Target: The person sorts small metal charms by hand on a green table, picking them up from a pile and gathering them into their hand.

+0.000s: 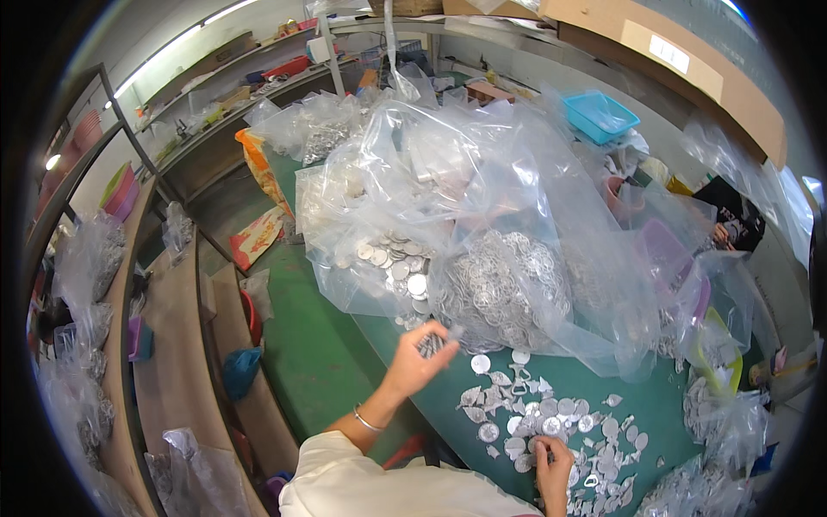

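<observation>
My left hand is curled around a few small silvery metal pieces, beside the front edge of the clear plastic bags. What shape these pieces have is too blurred to tell. Lower right, my right hand has its thumb and finger pinched together at the edge of a loose spread of silvery metal pieces. Round discs, leaf-like shapes and others with cut-outs lie in that spread on the green table. Anything between the right fingertips is too small to make out.
Past my left hand, open clear bags hold plain metal discs and openwork round pieces. A turquoise basket stands at the back right, below cardboard boxes. Wooden shelves with bagged parts line the left side.
</observation>
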`<act>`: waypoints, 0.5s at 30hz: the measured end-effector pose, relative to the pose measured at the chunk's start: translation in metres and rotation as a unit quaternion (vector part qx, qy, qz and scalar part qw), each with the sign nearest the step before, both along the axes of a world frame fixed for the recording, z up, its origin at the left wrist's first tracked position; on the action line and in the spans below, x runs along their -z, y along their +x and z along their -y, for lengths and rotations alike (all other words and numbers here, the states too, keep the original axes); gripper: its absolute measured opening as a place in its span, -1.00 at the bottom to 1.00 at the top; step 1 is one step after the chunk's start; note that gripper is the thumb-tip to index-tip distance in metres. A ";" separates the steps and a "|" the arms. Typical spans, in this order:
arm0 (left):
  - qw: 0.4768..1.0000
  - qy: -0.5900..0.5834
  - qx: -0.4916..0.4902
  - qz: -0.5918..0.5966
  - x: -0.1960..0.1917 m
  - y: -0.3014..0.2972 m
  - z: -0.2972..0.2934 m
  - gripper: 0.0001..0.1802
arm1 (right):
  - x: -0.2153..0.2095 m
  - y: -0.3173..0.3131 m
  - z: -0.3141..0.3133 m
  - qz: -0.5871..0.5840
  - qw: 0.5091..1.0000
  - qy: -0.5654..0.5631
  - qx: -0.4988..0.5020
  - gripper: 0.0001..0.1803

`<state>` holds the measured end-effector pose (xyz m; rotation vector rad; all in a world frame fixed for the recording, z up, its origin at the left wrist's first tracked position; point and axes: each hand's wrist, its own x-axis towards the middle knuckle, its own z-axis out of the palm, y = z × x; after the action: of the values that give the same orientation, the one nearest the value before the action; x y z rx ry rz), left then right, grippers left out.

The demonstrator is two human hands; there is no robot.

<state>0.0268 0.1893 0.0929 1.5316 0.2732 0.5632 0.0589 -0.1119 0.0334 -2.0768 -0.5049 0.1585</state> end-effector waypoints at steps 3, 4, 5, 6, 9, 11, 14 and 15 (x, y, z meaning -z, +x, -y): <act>0.989 0.082 -0.100 0.067 -0.034 0.011 -0.033 -0.82 | 0.008 0.001 0.000 0.018 1.000 -0.006 -0.003 -0.91; 0.982 0.113 -0.122 0.087 -0.048 0.013 -0.043 -0.82 | 0.007 0.000 0.001 -0.009 1.000 -0.015 0.001 -0.87; 0.967 0.158 -0.172 0.097 -0.064 0.017 -0.053 -0.82 | 0.002 -0.002 0.001 -0.039 0.999 -0.021 0.003 -0.83; 0.950 0.210 -0.196 0.126 -0.074 0.023 -0.066 -0.83 | 0.000 -0.003 0.002 -0.066 0.997 -0.032 0.007 -0.78; 0.872 0.389 -0.240 0.174 -0.133 0.056 -0.084 -0.84 | 0.001 0.000 0.001 -0.044 0.998 -0.007 0.041 -0.79; 0.823 0.467 -0.261 0.191 -0.148 0.080 -0.099 -0.85 | 0.010 0.000 0.004 -0.018 0.999 0.014 0.047 -0.79; 0.790 0.556 -0.258 0.017 -0.127 0.097 -0.110 -0.87 | 0.018 0.002 0.006 -0.020 0.997 -0.030 0.065 -0.80; 0.774 0.576 -0.255 -0.057 -0.115 0.102 -0.116 -0.87 | 0.029 0.003 0.009 0.001 0.997 -0.018 0.074 -0.80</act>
<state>0.1289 0.3050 0.2082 2.7268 0.4913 1.2028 0.0621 -0.1208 0.0046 -2.1417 -0.3504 0.0791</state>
